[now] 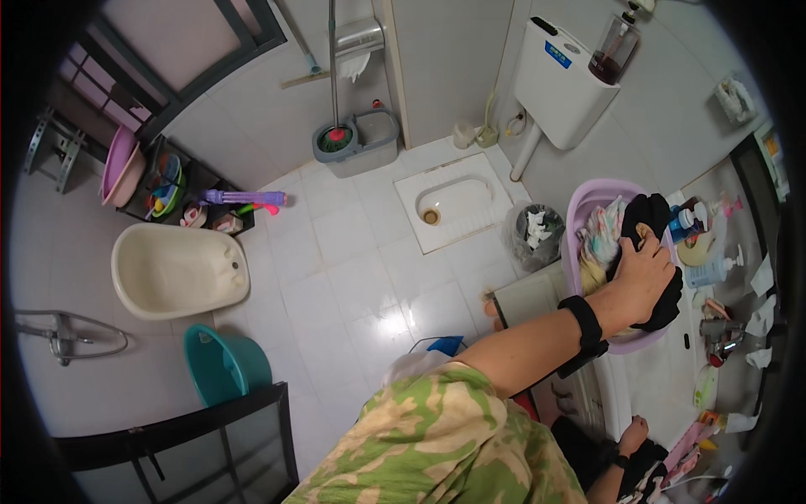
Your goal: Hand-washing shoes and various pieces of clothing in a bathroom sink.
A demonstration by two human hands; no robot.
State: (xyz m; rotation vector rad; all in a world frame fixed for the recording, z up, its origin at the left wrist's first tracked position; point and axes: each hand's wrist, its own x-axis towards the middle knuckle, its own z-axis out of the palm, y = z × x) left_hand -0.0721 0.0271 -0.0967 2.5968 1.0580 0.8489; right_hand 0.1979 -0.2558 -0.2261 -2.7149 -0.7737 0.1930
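My left hand [645, 274], with a black band at the wrist, is on a bunched black garment [648, 211], its fingers curled into the cloth. A small tan patch shows by the fingertips. The garment lies on top of a lilac plastic basin [573, 220]. Beside it in the basin are a pale multicoloured cloth [601, 230] and a yellowish cloth [592, 275]. Low on the right, my right hand [633, 433] is curled near the white washbasin [658, 397], also banded at the wrist. Dark cloth lies next to it; whether the fingers hold anything is unclear.
Pump bottles [705, 271] and small toiletries line the counter's back. A lined waste bin [535, 236] stands near a squat toilet [456, 198]. Farther off are a mop bucket [365, 148], a cream baby bath [179, 271], a teal tub [230, 365] and a black-framed door [189, 435].
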